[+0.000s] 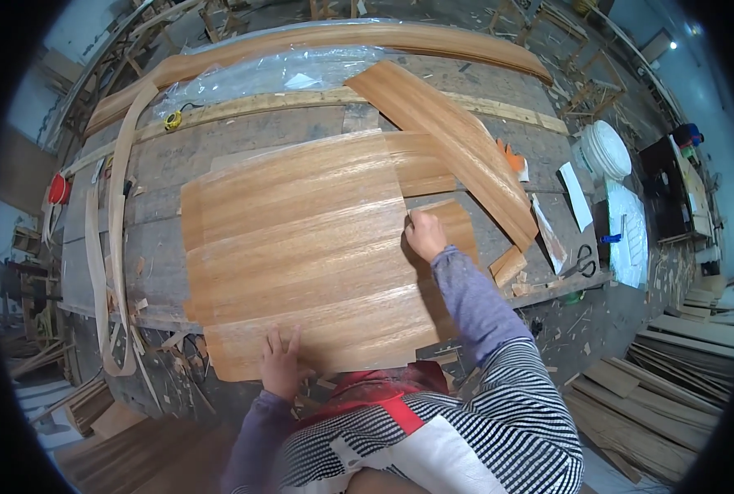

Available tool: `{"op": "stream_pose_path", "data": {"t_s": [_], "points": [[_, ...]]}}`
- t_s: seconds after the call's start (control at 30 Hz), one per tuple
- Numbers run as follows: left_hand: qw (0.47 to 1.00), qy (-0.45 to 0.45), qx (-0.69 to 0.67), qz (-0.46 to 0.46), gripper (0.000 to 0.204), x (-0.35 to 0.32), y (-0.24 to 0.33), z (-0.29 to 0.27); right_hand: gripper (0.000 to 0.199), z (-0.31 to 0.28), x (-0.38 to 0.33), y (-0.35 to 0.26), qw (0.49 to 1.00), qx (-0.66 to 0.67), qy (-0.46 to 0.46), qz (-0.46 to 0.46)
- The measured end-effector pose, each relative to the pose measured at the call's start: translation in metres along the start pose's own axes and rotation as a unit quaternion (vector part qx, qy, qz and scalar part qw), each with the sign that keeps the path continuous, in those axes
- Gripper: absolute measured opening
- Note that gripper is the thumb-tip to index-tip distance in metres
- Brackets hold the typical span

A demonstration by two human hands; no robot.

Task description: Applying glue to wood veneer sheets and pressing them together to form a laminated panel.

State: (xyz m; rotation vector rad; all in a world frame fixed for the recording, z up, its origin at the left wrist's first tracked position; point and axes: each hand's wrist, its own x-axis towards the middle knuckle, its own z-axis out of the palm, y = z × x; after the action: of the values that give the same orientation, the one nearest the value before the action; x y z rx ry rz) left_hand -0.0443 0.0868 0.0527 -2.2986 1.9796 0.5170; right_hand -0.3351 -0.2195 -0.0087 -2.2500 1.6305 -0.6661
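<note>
A broad sheet of wood veneer (301,247), brown with lighter bands of grain, lies in front of me and overhangs the near edge of the workbench. My left hand (281,362) rests on its near edge, fingers spread flat. At the sheet's right edge my right hand (427,236) is closed, with the edge pinched in its fingers; the fingertips are partly hidden. Shorter veneer pieces (425,165) stick out from under the right side. A long veneer strip (449,140) lies slantwise beyond my right hand.
Long veneer sheets (342,37) and clear plastic film (260,74) lie along the bench's (157,222) far side. A yellow tape measure (172,121) sits far left, by a looped pale strip (120,173). At right are scissors (583,262), an orange glove (513,156) and a white bucket (604,151).
</note>
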Motion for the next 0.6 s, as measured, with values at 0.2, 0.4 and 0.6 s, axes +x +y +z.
{"op": "stream_pose_path", "data": {"t_s": [0.2,0.4,0.6], "points": [[1.000,0.011,0.005,0.005,0.107,0.002,-0.002,0.001,0.009,-0.011,-0.032,-0.005,0.998,-0.027,-0.035,0.037],[1.000,0.022,0.019,0.011,0.108,0.000,0.001,0.000,0.010,-0.033,-0.062,-0.017,0.997,-0.015,-0.072,0.039],[0.999,0.017,0.022,0.018,0.110,0.001,0.001,0.001,0.010,-0.031,-0.064,-0.015,0.996,-0.034,-0.062,0.063]]}}
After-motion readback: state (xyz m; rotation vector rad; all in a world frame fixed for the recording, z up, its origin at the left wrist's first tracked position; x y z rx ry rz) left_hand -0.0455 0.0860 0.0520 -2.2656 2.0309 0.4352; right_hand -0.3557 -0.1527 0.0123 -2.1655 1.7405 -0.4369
